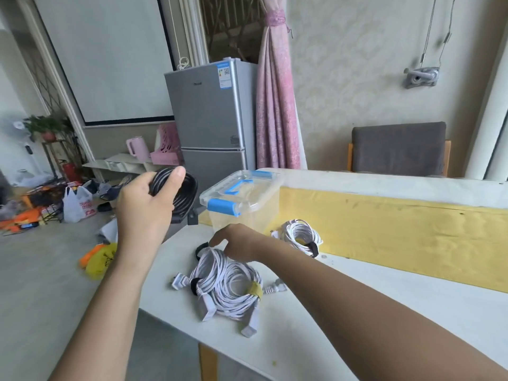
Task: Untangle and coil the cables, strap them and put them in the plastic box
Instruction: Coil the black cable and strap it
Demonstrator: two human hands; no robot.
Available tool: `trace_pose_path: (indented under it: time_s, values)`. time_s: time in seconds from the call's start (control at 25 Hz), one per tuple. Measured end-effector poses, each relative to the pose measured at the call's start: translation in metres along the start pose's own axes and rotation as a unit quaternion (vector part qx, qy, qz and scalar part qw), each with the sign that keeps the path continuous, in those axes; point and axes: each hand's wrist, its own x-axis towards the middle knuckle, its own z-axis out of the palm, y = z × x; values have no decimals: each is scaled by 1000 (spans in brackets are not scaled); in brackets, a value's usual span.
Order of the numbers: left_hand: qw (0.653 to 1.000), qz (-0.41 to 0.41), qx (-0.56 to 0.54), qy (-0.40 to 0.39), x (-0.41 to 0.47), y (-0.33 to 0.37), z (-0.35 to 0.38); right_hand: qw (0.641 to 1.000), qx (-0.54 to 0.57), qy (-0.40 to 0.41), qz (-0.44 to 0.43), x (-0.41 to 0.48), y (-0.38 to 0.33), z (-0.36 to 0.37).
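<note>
Strapping looks next: left fingers [176,177] clench the black coil [187,191]; right fingers [217,239] meet the black strap [198,250], grip unclear. Pinch it firmly before lifting.

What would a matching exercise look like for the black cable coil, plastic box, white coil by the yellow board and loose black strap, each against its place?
Column one: 1 black cable coil; 2 plastic box; 3 white coil by the yellow board; 4 loose black strap.
Column two: A at the fingertips of the right hand; B gripped in the left hand, off the table; C lid on, at the table's far left corner; D strapped, lying untouched on the table.
Pairs: 1-B, 2-C, 3-D, 4-A.
</note>
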Motion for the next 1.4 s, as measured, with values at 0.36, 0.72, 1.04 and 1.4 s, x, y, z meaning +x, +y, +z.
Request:
trace_pose_path:
  time_s: [0.36,0.72,1.04,1.4]
  values:
    - [996,-78,-40,-10,-7,-16,1,996,-59,72,-9,13,5,13]
    - [980,-69,-136,-126,-27,24,26,984,8,129,-121,-114,9,-95]
    - [949,-28,-131,-287,-69,83,73,987,122,40,-101,-210,32,-156]
    - [927,12,-140,-347,-95,123,96,992,97,67,-49,-242,63,-161]
